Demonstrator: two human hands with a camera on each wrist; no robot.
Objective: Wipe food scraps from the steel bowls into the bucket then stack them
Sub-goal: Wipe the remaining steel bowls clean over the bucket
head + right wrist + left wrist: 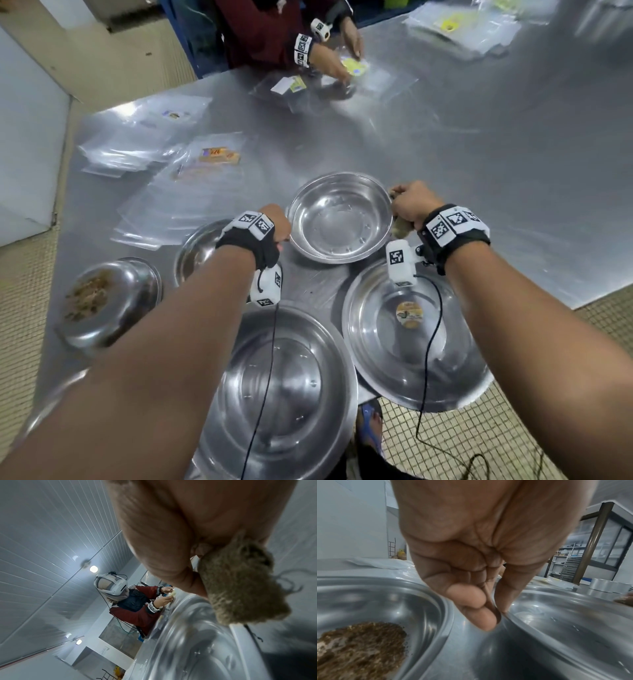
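Note:
A clean steel bowl (339,217) sits mid-table. My left hand (282,236) pinches its left rim between thumb and fingers, seen close in the left wrist view (498,615). My right hand (399,205) grips a brownish cloth (399,230) at the bowl's right rim; the wrist view shows the cloth (240,581) bunched in the hand over the bowl (188,635). A bowl holding brown scraps (359,649) lies under my left wrist (197,248). Another steel container with scraps (109,301) stands far left. Two large bowls sit near me, one in front (284,387), one with a sticker (407,329).
Clear plastic bags (178,164) lie across the table's left half. Another person's hands (335,65) handle bags at the far edge. The table's right edge (582,301) borders tiled floor, and the sticker bowl overhangs the near edge. Wrist-camera cables hang over both near bowls.

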